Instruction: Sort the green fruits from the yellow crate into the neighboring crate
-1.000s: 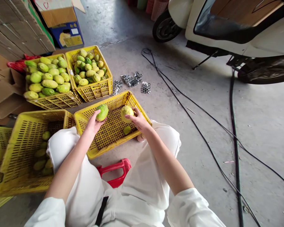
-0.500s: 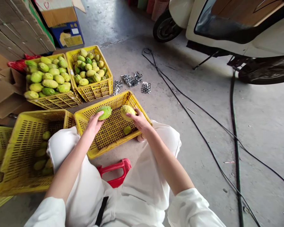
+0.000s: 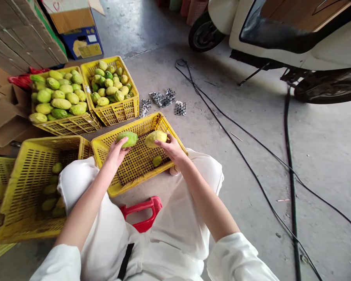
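My left hand (image 3: 116, 152) is closed around a green lemon (image 3: 126, 139), lifted over the left part of a yellow plastic crate (image 3: 125, 186). A pale yellow lemon (image 3: 155, 138) is gripped in my right hand (image 3: 173, 149), thumb on its near side. The two lemons point towards each other with a small gap between them. Below, on the crate's perforated bottom near its front wall, lies a single small greenish-yellow lemon (image 3: 157, 160).
Behind stand two crates heaped with lemons, a left crate (image 3: 66, 130) and a right crate (image 3: 114, 114). A tilted crate (image 3: 26, 175) at my left holds several more. Silvery wrappers (image 3: 163, 98), black cables (image 3: 251, 181), a red plastic stool (image 3: 152, 207) and a white scooter (image 3: 266, 50) are around.
Both lemons have been turned in my fingers from a more end-on view to lying lengthwise. The yellow one has shifted slightly left; my hands have hardly moved.
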Demonstrator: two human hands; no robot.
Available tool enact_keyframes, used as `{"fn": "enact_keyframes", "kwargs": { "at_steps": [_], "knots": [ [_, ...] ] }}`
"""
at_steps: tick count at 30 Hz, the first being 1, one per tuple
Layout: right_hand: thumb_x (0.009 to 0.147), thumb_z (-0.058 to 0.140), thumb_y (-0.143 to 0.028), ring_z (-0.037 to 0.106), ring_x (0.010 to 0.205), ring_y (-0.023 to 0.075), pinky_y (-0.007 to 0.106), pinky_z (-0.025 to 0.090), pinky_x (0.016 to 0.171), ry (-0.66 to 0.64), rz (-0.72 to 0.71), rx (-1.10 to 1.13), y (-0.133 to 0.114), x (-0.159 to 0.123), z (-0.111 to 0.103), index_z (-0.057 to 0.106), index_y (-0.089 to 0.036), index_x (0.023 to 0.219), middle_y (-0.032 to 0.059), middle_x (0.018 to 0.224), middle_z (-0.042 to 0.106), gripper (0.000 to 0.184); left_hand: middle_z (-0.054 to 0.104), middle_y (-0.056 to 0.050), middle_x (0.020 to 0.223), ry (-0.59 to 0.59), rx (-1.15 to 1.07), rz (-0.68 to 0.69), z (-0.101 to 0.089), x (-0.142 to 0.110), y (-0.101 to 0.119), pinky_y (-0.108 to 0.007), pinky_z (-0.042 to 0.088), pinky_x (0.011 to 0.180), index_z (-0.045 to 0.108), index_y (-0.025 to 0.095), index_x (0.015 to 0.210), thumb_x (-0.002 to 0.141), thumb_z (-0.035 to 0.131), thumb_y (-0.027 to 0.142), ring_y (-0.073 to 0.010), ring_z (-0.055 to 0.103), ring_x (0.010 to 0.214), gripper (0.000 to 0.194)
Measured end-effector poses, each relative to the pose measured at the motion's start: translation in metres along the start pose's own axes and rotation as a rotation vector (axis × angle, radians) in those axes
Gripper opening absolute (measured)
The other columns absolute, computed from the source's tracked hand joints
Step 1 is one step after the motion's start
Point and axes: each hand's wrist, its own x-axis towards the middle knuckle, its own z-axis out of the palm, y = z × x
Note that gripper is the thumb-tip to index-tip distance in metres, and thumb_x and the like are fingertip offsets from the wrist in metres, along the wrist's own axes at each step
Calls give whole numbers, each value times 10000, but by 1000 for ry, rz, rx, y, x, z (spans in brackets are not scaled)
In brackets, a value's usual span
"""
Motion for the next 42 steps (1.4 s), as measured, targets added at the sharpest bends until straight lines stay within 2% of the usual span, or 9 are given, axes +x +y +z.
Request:
{"fn": "enact_keyframes", "kwargs": {
  "at_steps": [3, 6, 9, 15, 23, 29, 33, 38, 42],
  "knots": [
    [448, 1039, -411, 727, 1045, 230, 396, 572, 1043, -26, 10, -22, -1, -1, 0, 641, -243, 1015, 28, 1038, 756, 712, 700, -9, 806, 55, -56, -8, 1, 1, 2, -227, 455, 587, 662, 190, 844, 602, 962, 186, -135, 617, 719, 386],
    [443, 1023, -355, 724, 967, 208, 337, 602, 851, -14, 62, -22, -5, -5, -1, 608, -273, 1038, -8, 1016, 738, 731, 680, 3, 775, 114, -110, -24, 3, 1, 4, -217, 416, 546, 656, 199, 846, 646, 956, 208, -116, 577, 666, 360],
    [442, 1011, -319, 712, 906, 186, 276, 568, 707, -12, 103, -19, -9, -8, 0, 580, -294, 1049, -39, 979, 715, 745, 680, -6, 778, 129, -132, -54, 4, 0, 7, -218, 422, 548, 664, 198, 857, 712, 909, 222, -118, 580, 670, 286],
    [484, 1003, -374, 727, 969, 200, 291, 596, 773, -41, 98, 29, -10, -9, 2, 636, -274, 1041, -8, 995, 746, 674, 684, -21, 795, 148, -97, -96, 6, -4, 6, -222, 443, 566, 671, 186, 872, 774, 846, 200, -129, 604, 702, 201],
    [629, 913, -533, 737, 972, 246, 305, 611, 746, 9, 115, 34, -9, -5, 2, 662, -246, 919, 56, 932, 755, 479, 674, -12, 783, 149, -62, -83, 6, -5, 4, -219, 433, 541, 655, 187, 873, 710, 940, 256, -123, 596, 674, 335],
    [654, 922, -582, 749, 1063, 309, 407, 655, 781, -42, 151, 16, -8, -3, -1, 645, -289, 996, 75, 998, 754, 530, 742, -31, 851, 73, 22, -105, 3, -6, 5, -296, 596, 666, 693, 205, 907, 761, 888, 274, -174, 689, 765, 253],
    [667, 934, -500, 738, 1048, 281, 366, 654, 741, -22, 172, 42, -9, -5, 0, 656, -284, 971, 61, 1057, 761, 465, 747, -35, 832, 29, 92, -76, 3, -6, 2, -307, 588, 661, 705, 191, 877, 690, 923, 257, -183, 689, 760, 295],
    [712, 892, -363, 717, 1035, 229, 295, 642, 720, 21, 192, 86, -11, -8, 3, 676, -282, 905, 11, 1004, 756, 301, 719, -29, 788, 58, 108, -62, 4, -5, -1, -268, 500, 597, 677, 192, 808, 637, 936, 220, -168, 649, 722, 311],
    [645, 933, -387, 724, 974, 202, 265, 623, 708, 18, 179, 81, -11, -8, 3, 687, -287, 941, 3, 971, 745, 397, 719, -23, 832, 69, 87, -60, 3, -5, 1, -249, 487, 593, 685, 207, 853, 690, 885, 217, -159, 640, 741, 259]
  ]
}}
